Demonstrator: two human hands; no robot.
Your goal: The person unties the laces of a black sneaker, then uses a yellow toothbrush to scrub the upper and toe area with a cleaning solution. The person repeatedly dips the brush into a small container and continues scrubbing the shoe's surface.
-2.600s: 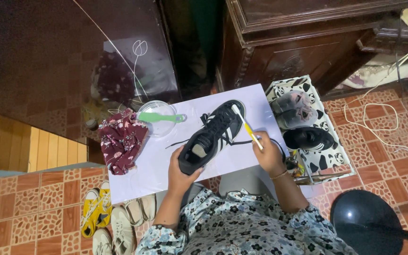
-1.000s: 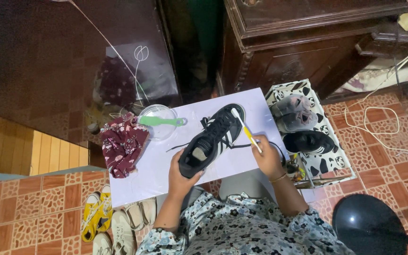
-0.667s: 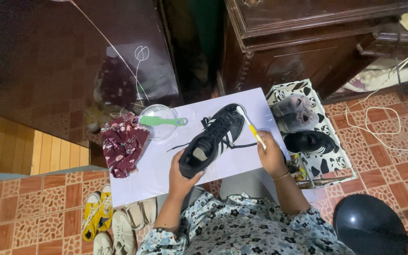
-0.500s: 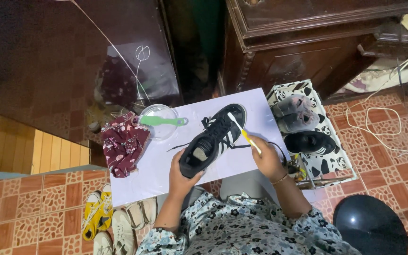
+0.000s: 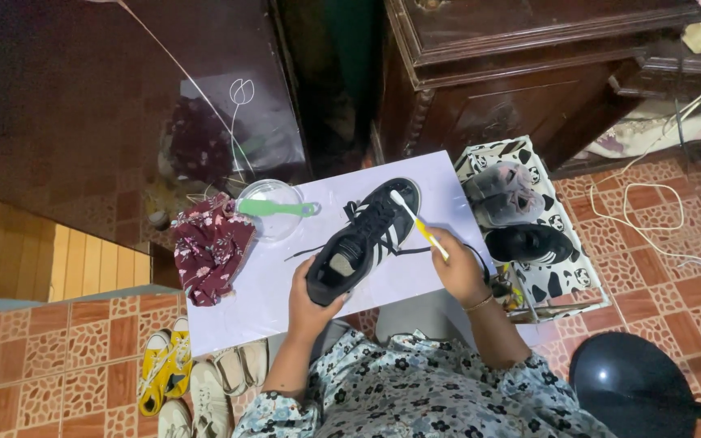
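In the middle of the frame a person sits at a white board [image 5: 285, 284] that lies flat like a small table. The left hand [image 5: 311, 292] is wrapped around the heel end of a black sneaker [image 5: 363, 239] with white stripes and holds it tight. The shoe lies on the board, with its toe pointing to the upper right of the frame and its black laces hanging loose on both sides. The right hand [image 5: 458, 268] is closed around the yellow handle of a toothbrush [image 5: 417, 225]. The white head of the brush touches the shoe near the toe. To the left of the shoe, near the top edge of the board, stands a clear round bowl [image 5: 269, 212], and a green brush [image 5: 276, 209] lies across it. Just left of the bowl a dark red cloth with flowers [image 5: 208, 247] hangs over the board's edge. At the right of the frame a black and white spotted box [image 5: 561, 280] holds a grey shoe [image 5: 501, 193] and another black shoe [image 5: 529, 243]. At the lower left, yellow sandals [image 5: 162, 369] and pale shoes [image 5: 208, 397] lie on the red tiled floor [image 5: 42, 357]. A big dark wooden cabinet [image 5: 521, 65] fills the top of the frame.
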